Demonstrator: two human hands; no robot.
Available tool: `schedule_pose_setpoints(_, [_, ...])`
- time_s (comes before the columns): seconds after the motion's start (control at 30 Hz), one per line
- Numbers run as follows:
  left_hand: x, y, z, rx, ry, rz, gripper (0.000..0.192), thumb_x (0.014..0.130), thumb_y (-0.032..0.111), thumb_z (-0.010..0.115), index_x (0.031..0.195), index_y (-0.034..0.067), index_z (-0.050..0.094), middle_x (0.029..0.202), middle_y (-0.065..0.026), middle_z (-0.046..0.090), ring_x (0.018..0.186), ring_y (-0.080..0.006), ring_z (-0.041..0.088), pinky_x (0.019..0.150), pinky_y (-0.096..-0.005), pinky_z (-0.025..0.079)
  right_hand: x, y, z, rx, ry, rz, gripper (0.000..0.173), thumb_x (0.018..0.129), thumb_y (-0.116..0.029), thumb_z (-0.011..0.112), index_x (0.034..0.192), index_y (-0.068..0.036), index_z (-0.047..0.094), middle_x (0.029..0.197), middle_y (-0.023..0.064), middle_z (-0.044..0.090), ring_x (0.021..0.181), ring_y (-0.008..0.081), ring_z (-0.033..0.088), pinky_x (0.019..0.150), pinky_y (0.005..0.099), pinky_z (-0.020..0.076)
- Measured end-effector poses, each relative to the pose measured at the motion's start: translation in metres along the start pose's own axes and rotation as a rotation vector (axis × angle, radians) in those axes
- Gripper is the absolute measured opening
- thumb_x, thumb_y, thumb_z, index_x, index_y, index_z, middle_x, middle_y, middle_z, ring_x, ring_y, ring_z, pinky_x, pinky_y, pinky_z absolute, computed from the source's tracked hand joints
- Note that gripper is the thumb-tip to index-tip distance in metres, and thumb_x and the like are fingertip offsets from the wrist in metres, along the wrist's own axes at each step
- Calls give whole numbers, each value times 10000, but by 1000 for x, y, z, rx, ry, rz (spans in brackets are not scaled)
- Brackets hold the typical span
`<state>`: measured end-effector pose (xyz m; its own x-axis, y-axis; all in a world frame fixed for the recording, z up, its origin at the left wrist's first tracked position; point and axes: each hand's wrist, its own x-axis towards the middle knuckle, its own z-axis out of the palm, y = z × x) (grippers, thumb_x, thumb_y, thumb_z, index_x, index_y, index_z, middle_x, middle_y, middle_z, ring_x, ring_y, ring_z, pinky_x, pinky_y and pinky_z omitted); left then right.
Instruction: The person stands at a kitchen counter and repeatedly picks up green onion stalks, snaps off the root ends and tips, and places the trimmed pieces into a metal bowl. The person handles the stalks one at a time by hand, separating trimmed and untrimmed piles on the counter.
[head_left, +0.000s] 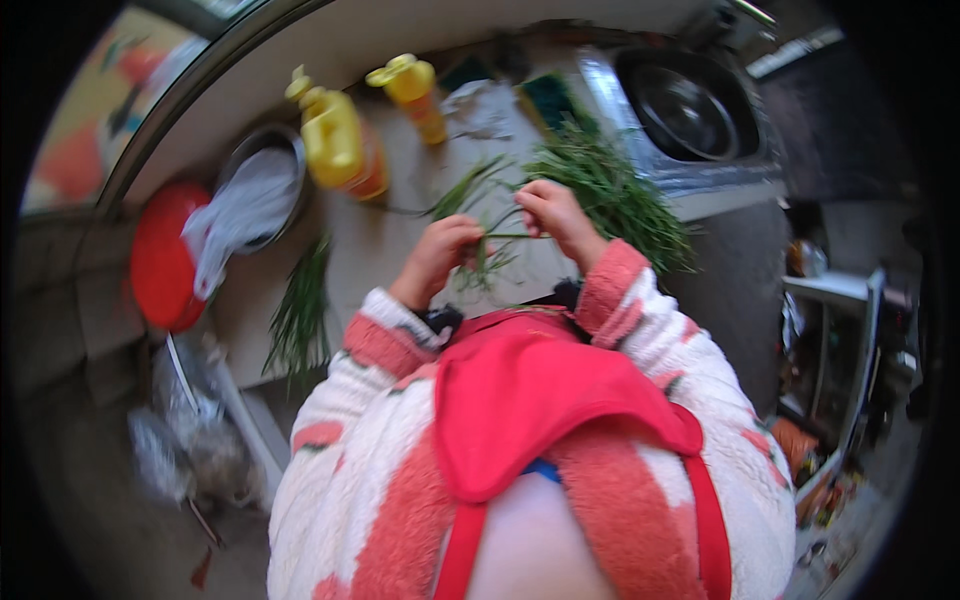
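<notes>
Between my hands a few thin green stalks (508, 236) are stretched over the pale worktop. My left hand (444, 251) pinches their left end, with leafy bits hanging below its fingers. The fingertips of my right hand (553, 214) close on the other end. A large heap of leafy greens (611, 191) lies just beyond and right of my right hand. Past my left hand is a smaller bunch of greens (466, 187). Another bunch of long green stalks (300, 315) hangs over the worktop's front edge at the left.
Two yellow bottles (341, 146) (415, 97) stand at the back left. Beside them are a metal basin (296, 169) with a plastic bag (251, 202) and a red round object (169, 255). A sink (682, 109) is at the back right, near green-and-yellow sponges (553, 101). A shelf rack (832, 285) stands right.
</notes>
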<state>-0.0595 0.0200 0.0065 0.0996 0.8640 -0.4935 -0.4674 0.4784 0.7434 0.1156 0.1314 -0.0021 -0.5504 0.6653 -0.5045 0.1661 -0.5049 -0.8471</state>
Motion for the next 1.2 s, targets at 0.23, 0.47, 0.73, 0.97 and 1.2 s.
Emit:
schedule_pose_setpoints(0.23, [0, -1, 2, -39, 39, -33, 97, 831, 131, 506, 873, 43, 505, 752, -97, 618, 595, -125, 552, 523, -212, 428, -3, -5, 19, 7, -118, -48, 166, 815, -149, 556, 934, -33, 556, 798, 24, 566, 596, 76, 539, 503, 187, 385])
schedule_pose_setpoints(0.47, [-3, -1, 12, 196, -1, 8, 162, 856, 169, 502, 934, 27, 515, 756, -81, 619, 593, -104, 550, 500, -205, 420, 6, -4, 12, 75, -236, 10, 182, 825, -221, 583, 872, -46, 561, 697, 5, 554, 541, 52, 498, 476, 166, 372])
schedule_pose_setpoints(0.73, [-4, -2, 16, 75, 1, 22, 220, 857, 242, 530, 896, 30, 572, 717, -30, 598, 569, -63, 521, 464, -193, 401, 1, -8, 11, 269, -301, 30, 132, 858, -162, 526, 903, -42, 560, 689, -4, 548, 600, 62, 521, 545, 178, 415])
schedule_pose_setpoints(0.97, [-2, -6, 14, 53, 97, 11, 148, 819, 182, 578, 847, 37, 590, 686, -23, 598, 526, -49, 497, 440, -167, 375, 3, -6, 12, 121, -289, 49, 141, 835, -180, 558, 861, -42, 566, 671, -10, 549, 541, 55, 510, 500, 173, 401])
schedule_pose_setpoints(1.2, [-3, -7, 15, 147, 157, 10, 133, 806, 170, 586, 822, 38, 594, 669, -20, 596, 525, -48, 496, 444, -161, 371, 6, -4, 12, -114, -323, 35, 136, 811, -171, 572, 778, -39, 573, 666, 15, 583, 522, 70, 534, 475, 175, 392])
